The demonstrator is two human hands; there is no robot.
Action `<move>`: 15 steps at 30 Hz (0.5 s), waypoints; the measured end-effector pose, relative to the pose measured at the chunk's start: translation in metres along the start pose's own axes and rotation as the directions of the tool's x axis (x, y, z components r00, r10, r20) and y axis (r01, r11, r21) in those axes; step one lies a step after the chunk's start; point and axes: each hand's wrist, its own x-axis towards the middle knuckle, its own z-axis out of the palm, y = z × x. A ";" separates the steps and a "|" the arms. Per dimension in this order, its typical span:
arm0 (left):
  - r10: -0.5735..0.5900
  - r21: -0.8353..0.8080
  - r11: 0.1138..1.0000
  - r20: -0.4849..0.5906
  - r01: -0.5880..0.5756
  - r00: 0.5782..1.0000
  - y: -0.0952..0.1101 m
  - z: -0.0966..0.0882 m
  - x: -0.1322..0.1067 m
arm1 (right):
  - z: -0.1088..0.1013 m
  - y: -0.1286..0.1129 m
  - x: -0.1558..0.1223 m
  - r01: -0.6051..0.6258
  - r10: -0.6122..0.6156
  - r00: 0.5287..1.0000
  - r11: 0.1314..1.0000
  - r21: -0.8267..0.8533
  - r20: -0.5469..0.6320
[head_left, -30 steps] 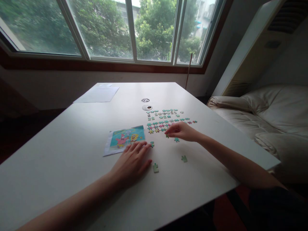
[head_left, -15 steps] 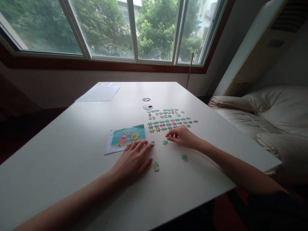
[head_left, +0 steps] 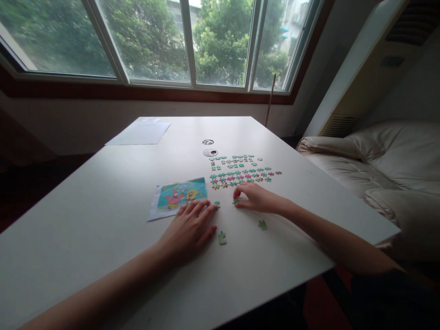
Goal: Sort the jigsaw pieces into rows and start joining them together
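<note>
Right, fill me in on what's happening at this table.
A person is handling jigsaw pieces on a white table. The right grip has a green piece between fingers and thumb; whether it is lifted is unclear. The left grip lies open, palm down, partly over a cartoon picture, its fingertips at another piece. Two loose pieces lie nearer the person, and rows of pieces lie beyond the right grip.
</note>
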 end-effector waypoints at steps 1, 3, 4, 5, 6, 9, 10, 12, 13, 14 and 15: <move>0.001 -0.002 1.000 -0.007 -0.001 1.000 0.000 0.000 0.000 | 0.002 0.000 0.002 -0.002 0.003 1.000 1.000 0.020 -0.018; 0.005 -0.002 1.000 -0.016 -0.005 1.000 0.000 0.000 0.000 | 0.008 -0.002 0.005 0.006 -0.003 0.999 0.998 0.067 -0.053; 0.006 -0.001 1.000 -0.018 -0.006 1.000 0.000 -0.001 0.001 | 0.011 -0.004 0.007 0.014 -0.009 0.998 0.996 0.085 -0.069; 0.008 0.000 1.000 -0.019 -0.008 1.000 0.000 -0.001 0.001 | 0.014 -0.006 0.009 0.024 -0.017 0.997 0.995 0.095 -0.081; 0.009 0.001 1.000 -0.017 -0.009 1.000 0.000 -0.001 0.001 | 0.017 -0.008 0.011 0.032 -0.023 0.996 0.995 0.100 -0.090; 0.009 0.002 1.000 -0.008 -0.009 1.000 0.000 -0.001 0.001 | 0.021 -0.012 0.015 0.035 -0.025 0.995 0.994 0.104 -0.096; 0.009 -0.001 1.000 -0.007 -0.009 1.000 0.001 -0.002 0.001 | 0.022 -0.013 0.016 0.035 -0.025 0.995 0.994 0.106 -0.097; 0.007 -0.008 1.000 -0.010 -0.007 1.000 0.001 -0.002 0.001 | 0.023 -0.013 0.017 0.036 -0.025 0.994 0.994 0.108 -0.102; 0.006 -0.010 1.000 -0.012 -0.006 1.000 0.002 -0.003 0.001 | 0.023 -0.013 0.017 0.037 -0.026 0.994 0.994 0.106 -0.105; 0.006 -0.012 1.000 -0.014 -0.006 1.000 0.002 -0.003 0.001 | 0.024 -0.013 0.017 0.039 -0.028 0.994 0.994 0.103 -0.108; 0.007 -0.013 1.000 -0.011 -0.007 1.000 0.002 -0.004 0.001 | 0.024 -0.013 0.017 0.042 -0.031 0.994 0.994 0.098 -0.109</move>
